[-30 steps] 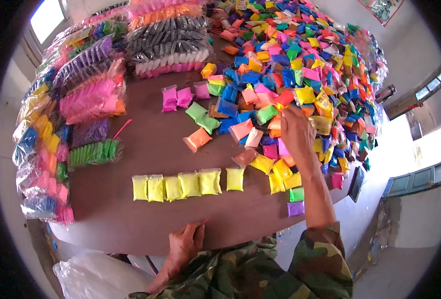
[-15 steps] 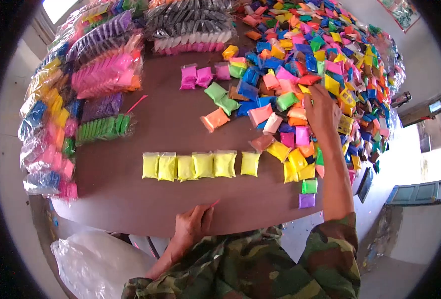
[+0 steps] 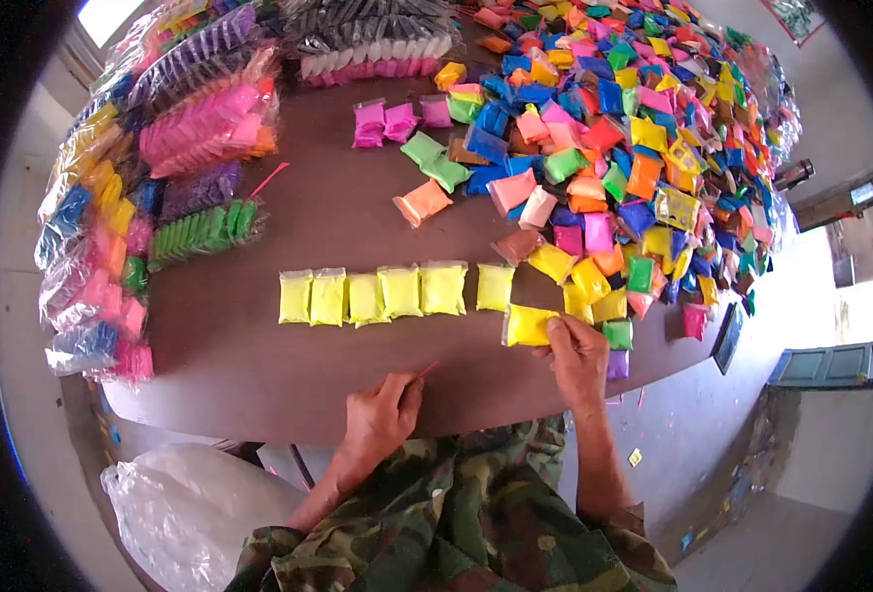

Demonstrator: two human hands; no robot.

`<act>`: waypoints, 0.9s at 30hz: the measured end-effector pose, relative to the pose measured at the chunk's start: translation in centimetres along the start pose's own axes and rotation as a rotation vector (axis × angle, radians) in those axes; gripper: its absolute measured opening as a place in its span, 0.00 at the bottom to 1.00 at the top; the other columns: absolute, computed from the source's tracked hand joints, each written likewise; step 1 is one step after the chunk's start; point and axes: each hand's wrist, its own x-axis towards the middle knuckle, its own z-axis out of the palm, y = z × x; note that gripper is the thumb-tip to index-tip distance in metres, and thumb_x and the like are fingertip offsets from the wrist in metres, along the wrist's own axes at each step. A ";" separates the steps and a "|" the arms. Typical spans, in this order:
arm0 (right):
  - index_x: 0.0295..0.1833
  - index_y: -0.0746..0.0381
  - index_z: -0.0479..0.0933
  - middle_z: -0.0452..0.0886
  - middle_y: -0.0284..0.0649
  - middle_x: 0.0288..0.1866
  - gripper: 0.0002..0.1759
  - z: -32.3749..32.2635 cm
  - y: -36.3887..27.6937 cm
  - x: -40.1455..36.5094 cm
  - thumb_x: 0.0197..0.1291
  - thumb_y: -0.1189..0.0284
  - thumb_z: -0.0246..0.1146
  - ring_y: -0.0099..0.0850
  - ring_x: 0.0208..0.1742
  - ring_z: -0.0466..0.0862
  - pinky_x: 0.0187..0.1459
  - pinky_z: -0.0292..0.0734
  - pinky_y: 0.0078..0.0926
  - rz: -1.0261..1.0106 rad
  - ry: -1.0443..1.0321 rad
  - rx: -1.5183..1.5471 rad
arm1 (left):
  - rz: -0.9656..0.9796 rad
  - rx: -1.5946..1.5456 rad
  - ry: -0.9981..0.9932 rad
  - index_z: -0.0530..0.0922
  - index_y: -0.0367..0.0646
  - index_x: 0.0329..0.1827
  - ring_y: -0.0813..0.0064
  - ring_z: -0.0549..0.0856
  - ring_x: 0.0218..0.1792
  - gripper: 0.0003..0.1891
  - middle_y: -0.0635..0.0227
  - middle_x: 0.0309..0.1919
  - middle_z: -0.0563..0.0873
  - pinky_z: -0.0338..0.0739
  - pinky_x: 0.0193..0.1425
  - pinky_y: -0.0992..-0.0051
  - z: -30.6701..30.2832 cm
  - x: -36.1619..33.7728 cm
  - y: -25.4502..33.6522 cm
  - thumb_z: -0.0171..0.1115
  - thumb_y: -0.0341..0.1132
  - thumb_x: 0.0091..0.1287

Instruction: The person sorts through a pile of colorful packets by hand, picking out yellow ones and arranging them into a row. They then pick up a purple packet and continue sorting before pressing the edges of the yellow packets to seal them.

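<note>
My right hand (image 3: 577,357) pinches a yellow packet (image 3: 528,325) by its right end, just above the table near the loose pile. My left hand (image 3: 382,414) rests at the table's front edge, closed on a thin pink strip (image 3: 428,370) whose tip sticks out. Beyond my hands lies a row of pale yellow packets (image 3: 364,300), side by side. One more pale yellow packet (image 3: 495,287) lies at the row's right, a small gap away, close to the packet in my right hand.
A large heap of loose coloured packets (image 3: 594,128) covers the table's right side. Bagged packets are stacked at the left (image 3: 200,128) and far side (image 3: 372,44). A green bundle (image 3: 205,233) lies near a pink strip (image 3: 270,179). A clear plastic bag (image 3: 195,513) hangs low at left.
My right hand has come from the heap towards me and now holds a yellow packet. My left hand has barely moved. The view has shifted slightly.
</note>
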 end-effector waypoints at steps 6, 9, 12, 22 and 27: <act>0.56 0.72 0.87 0.87 0.34 0.36 0.15 0.0 1.5 -1.1 0.80 0.69 0.64 0.21 0.31 0.87 0.33 0.83 0.20 0.014 0.043 0.066 | -0.047 0.020 0.007 0.86 0.43 0.45 0.47 0.92 0.31 0.04 0.52 0.31 0.90 0.84 0.32 0.59 0.2 -0.3 0.1 0.74 0.29 0.72; 0.56 0.72 0.87 0.88 0.34 0.37 0.15 -1.0 1.1 -1.5 0.80 0.70 0.64 0.21 0.31 0.87 0.33 0.83 0.20 0.013 0.075 -0.019 | -0.035 0.017 0.018 0.86 0.42 0.45 0.48 0.92 0.31 0.04 0.52 0.32 0.90 0.84 0.33 0.59 0.3 -0.3 -0.1 0.75 0.28 0.71; 0.60 0.72 0.86 0.88 0.34 0.38 0.15 -2.9 1.2 -1.4 0.80 0.71 0.66 0.19 0.34 0.88 0.34 0.82 0.20 -0.082 0.256 -0.069 | 0.016 0.031 0.041 0.86 0.42 0.44 0.49 0.92 0.31 0.04 0.52 0.32 0.90 0.84 0.33 0.60 0.6 -0.3 -0.4 0.74 0.28 0.72; 0.72 0.60 0.82 0.79 0.52 0.78 0.27 -7.9 0.6 2.4 0.68 0.79 0.70 0.50 0.77 0.81 0.76 0.77 0.45 -0.542 0.272 -0.640 | 0.093 0.060 0.088 0.83 0.43 0.43 0.51 0.88 0.24 0.05 0.57 0.25 0.87 0.80 0.28 0.58 0.8 -0.1 -0.1 0.74 0.28 0.72; 0.67 0.63 0.85 0.85 0.53 0.71 0.22 -9.8 2.9 0.7 0.68 0.81 0.70 0.50 0.72 0.84 0.72 0.80 0.42 -0.516 0.450 -0.522 | 0.100 0.103 0.075 0.83 0.43 0.44 0.52 0.88 0.24 0.05 0.57 0.25 0.87 0.80 0.28 0.59 0.9 -0.2 -0.4 0.74 0.28 0.72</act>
